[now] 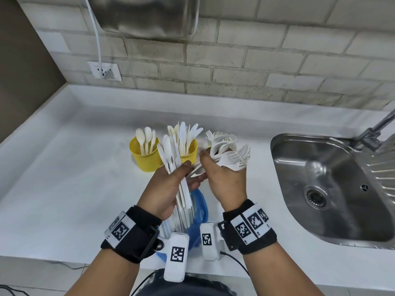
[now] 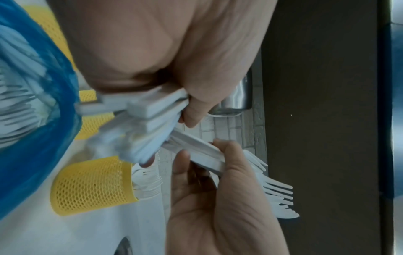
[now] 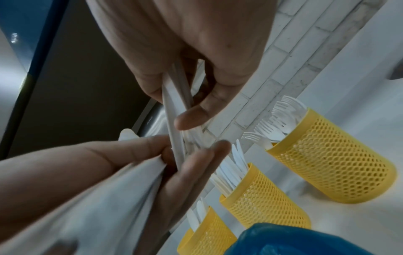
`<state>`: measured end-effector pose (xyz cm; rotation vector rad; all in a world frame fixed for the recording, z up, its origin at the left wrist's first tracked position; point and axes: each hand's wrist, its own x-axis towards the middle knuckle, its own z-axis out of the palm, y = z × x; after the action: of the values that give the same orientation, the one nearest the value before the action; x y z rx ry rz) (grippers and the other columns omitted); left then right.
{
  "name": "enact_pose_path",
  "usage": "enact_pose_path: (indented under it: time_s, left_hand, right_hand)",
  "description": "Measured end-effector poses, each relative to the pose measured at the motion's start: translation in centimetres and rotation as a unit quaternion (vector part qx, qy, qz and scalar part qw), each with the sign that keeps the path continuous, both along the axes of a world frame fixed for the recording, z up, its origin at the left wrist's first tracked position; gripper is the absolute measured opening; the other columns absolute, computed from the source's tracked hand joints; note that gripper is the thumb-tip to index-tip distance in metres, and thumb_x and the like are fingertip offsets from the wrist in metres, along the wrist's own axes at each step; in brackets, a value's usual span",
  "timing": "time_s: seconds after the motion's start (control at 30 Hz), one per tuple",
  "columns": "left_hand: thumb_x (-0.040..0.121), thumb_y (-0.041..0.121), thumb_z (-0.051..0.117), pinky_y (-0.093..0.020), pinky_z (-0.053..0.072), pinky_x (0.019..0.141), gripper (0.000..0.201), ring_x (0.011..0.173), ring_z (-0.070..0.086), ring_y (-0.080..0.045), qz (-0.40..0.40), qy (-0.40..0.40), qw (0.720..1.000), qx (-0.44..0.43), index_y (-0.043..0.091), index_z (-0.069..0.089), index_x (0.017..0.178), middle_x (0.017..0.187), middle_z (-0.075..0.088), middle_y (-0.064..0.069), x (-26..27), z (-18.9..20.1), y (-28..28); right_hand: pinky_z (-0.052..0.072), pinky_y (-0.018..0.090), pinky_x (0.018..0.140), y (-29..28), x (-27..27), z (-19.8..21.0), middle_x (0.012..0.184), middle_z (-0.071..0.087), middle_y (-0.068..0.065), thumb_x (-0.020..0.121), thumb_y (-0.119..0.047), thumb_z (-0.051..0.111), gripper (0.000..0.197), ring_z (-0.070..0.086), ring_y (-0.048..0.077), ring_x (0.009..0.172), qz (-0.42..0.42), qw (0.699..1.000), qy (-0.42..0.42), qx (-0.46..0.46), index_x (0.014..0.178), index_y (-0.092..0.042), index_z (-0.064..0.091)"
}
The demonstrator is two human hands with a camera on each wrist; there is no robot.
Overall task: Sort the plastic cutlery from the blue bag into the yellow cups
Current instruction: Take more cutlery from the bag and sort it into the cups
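Note:
My left hand (image 1: 181,178) grips a bundle of white plastic knives (image 1: 173,154), held upright above the blue bag (image 1: 199,210). To its right, my right hand (image 1: 215,169) grips a fan of white forks (image 1: 230,154), and their handles cross into the left hand's fingers. Three yellow mesh cups stand behind on the counter. The left cup (image 1: 144,155) holds spoons and the middle cup (image 1: 190,151) knives. The fork cup (image 3: 338,155) is mostly hidden behind my right hand in the head view. In the left wrist view the forks (image 2: 279,195) stick out past the right hand (image 2: 218,181).
A steel sink (image 1: 320,184) with a faucet (image 1: 378,127) lies to the right. A wall socket (image 1: 104,70) with a white cable sits at the back left, below a metal appliance (image 1: 149,16). The white counter (image 1: 64,167) stretches left; its front edge is near my wrists.

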<state>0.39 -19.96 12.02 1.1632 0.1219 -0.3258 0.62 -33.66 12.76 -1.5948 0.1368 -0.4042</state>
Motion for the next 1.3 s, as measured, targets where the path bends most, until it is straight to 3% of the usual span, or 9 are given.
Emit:
enact_pose_path:
  time_s: [0.1,0.23,0.4,0.53,0.67,0.83,0.93,1.13,1.3]
  left_hand:
    - [0.104,0.018,0.058,-0.048,0.06,0.092,0.028,0.101,0.075,-0.04,0.018,0.007,0.999,0.041,0.009,0.062,0.131,0.122,0.073,-0.018,0.2,-0.1,0.0]
    - [0.104,0.023,0.058,-0.038,0.064,0.078,0.026,0.09,0.077,-0.033,0.025,0.009,0.998,0.052,0.013,0.062,0.127,0.11,0.077,-0.016,0.3,0.2,0.1]
    - [0.104,0.024,0.058,-0.031,0.06,0.066,0.026,0.08,0.074,-0.027,0.032,0.004,0.998,0.05,0.007,0.063,0.123,0.099,0.077,-0.017,0.2,0.4,0.2]
    - [0.104,0.023,0.058,-0.03,0.059,0.063,0.025,0.074,0.072,-0.025,0.039,-0.009,0.997,0.063,0.004,0.064,0.119,0.091,0.075,-0.015,0.3,0.5,-0.1]
    - [0.104,0.024,0.059,-0.031,0.059,0.062,0.023,0.072,0.072,-0.025,0.044,-0.013,0.996,0.081,0.004,0.066,0.115,0.086,0.073,-0.015,0.3,0.5,-0.3]
    - [0.104,0.023,0.059,-0.033,0.06,0.064,0.02,0.07,0.071,-0.026,0.043,-0.013,0.995,0.092,0.005,0.066,0.108,0.084,0.072,-0.017,0.3,0.4,-0.5]
    - [0.103,0.023,0.06,-0.037,0.06,0.068,0.019,0.071,0.071,-0.027,0.041,-0.014,0.994,0.1,0.005,0.066,0.105,0.084,0.072,-0.017,0.3,0.5,-0.4]
    - [0.104,0.022,0.059,-0.038,0.06,0.07,0.019,0.072,0.071,-0.027,0.04,-0.015,0.993,0.107,0.004,0.066,0.105,0.082,0.071,-0.016,0.4,0.7,-0.4]
    - [0.104,0.022,0.059,-0.037,0.06,0.068,0.02,0.072,0.071,-0.028,0.036,-0.013,0.993,0.112,0.003,0.065,0.103,0.08,0.07,-0.015,0.3,0.9,-0.7]
  right_hand:
    - [0.064,0.047,0.063,-1.5,0.5,0.7,0.073,0.071,-0.001,0.089,-0.008,0.071,0.009,0.07,0.018,0.063,-0.038,0.999,0.015,0.03,0.08,-0.007,0.069]
    - [0.063,0.051,0.062,-4.2,2.1,1.4,0.064,0.062,-0.006,0.085,-0.001,0.067,0.014,0.07,0.019,0.053,-0.1,0.994,0.022,0.045,0.072,-0.001,0.062]
    - [0.044,0.008,0.047,-6.4,5.0,0.5,0.072,0.065,0.01,0.086,-0.003,0.068,0.013,0.073,0.029,0.064,-0.163,0.986,0.009,0.023,0.074,-0.003,0.061]
    - [0.058,0.027,0.067,-6.4,6.4,-1.5,0.078,0.074,0.004,0.079,-0.01,0.078,0.011,0.073,0.021,0.071,-0.145,0.989,-0.031,-0.023,0.083,-0.009,0.067]
    - [0.051,0.024,0.062,-5.9,6.7,-3.4,0.07,0.066,-0.005,0.078,-0.013,0.08,0.021,0.064,0.009,0.063,-0.091,0.987,-0.035,-0.127,0.081,-0.012,0.059]
    - [0.053,0.032,0.065,-5.3,7.3,-5.5,0.076,0.066,-0.001,0.075,-0.023,0.08,0.028,0.065,0.024,0.07,-0.043,0.962,-0.016,-0.27,0.079,-0.024,0.052]
    - [0.053,0.037,0.067,-5.3,7.7,-6.2,0.079,0.067,0.005,0.078,-0.032,0.074,0.021,0.064,0.028,0.074,-0.045,0.951,0.015,-0.304,0.078,-0.015,0.061]
    - [0.035,0.029,0.062,-5.1,8.2,-6.0,0.081,0.069,0.015,0.083,-0.037,0.069,0.026,0.064,0.038,0.078,-0.069,0.909,0.09,-0.401,0.082,-0.01,0.067]
    - [0.052,0.037,0.07,-5.1,7.8,-5.6,0.092,0.073,0.011,0.084,-0.043,0.076,0.04,0.066,0.037,0.086,-0.077,0.93,0.083,-0.35,0.109,-0.015,0.062]
